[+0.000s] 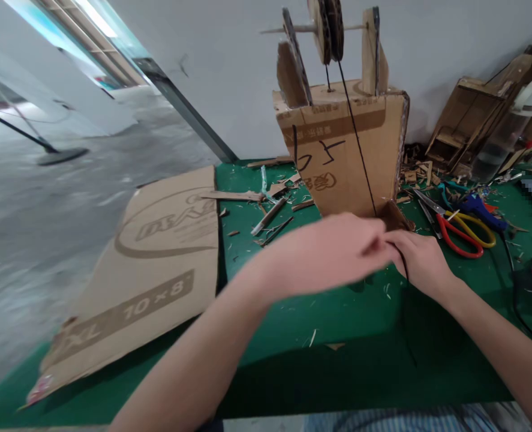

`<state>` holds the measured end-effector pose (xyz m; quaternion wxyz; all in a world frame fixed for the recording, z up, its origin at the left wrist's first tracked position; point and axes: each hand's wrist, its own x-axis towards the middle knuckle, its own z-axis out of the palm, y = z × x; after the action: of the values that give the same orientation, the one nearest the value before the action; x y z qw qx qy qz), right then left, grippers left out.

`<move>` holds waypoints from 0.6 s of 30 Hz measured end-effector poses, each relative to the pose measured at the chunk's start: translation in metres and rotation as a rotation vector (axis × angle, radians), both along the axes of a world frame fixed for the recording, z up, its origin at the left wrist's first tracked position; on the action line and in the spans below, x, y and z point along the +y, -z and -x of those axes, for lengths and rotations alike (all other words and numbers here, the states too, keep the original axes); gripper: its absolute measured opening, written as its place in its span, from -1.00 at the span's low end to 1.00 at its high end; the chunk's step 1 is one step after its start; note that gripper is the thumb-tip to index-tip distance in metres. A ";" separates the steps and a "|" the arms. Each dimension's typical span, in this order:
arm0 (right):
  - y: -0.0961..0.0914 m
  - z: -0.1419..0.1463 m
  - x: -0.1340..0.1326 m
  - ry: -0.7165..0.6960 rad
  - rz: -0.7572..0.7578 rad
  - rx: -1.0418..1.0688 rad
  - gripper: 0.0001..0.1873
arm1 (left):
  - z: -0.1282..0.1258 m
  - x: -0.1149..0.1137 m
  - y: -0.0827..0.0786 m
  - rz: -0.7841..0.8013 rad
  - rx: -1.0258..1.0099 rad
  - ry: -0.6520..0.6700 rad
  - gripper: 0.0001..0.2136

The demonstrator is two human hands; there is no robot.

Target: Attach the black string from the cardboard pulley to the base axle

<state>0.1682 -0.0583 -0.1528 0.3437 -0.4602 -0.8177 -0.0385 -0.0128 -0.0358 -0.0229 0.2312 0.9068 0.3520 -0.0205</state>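
Note:
A tall cardboard box (351, 159) stands against the wall with a cardboard pulley wheel (323, 30) on a stick axle above it. From the wheel a black string (358, 138) runs down the front to a small cardboard piece (396, 215) at the base. Just in front of that piece, my right hand (421, 261) is closed on the black string, whose loose end hangs below the fingers. My left hand (328, 255), slightly blurred, reaches across with curled fingers meeting the right fingertips. What it pinches is hidden.
A large cardboard sheet (167, 240) covers the left of the green table (288, 360). A utility knife (268, 216) lies among scraps. To the right are scissors (463, 231), a blue glue gun (479, 210), a clear bottle (504, 135) and another cardboard structure (466, 117).

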 end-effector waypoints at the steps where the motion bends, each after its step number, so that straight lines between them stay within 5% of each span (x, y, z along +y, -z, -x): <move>1: 0.000 0.000 0.000 0.010 -0.004 0.003 -0.77 | 0.006 0.011 0.000 0.006 0.007 -0.103 -0.66; 4: 0.003 0.000 0.001 0.037 -0.003 0.004 -0.79 | 0.012 0.037 0.011 -0.012 -0.109 -0.245 -0.68; 10: 0.009 0.000 0.003 0.114 0.006 -0.005 -0.79 | -0.004 0.051 0.041 0.005 -0.407 -0.194 -0.74; 18: 0.010 -0.006 -0.010 0.069 0.136 -0.244 -0.78 | -0.005 0.049 0.041 -0.043 -0.468 -0.324 -0.76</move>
<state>0.1745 -0.0684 -0.1627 0.2083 -0.5022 -0.8378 -0.0503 -0.0080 0.0129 -0.0640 0.2871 0.8236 0.4297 0.2338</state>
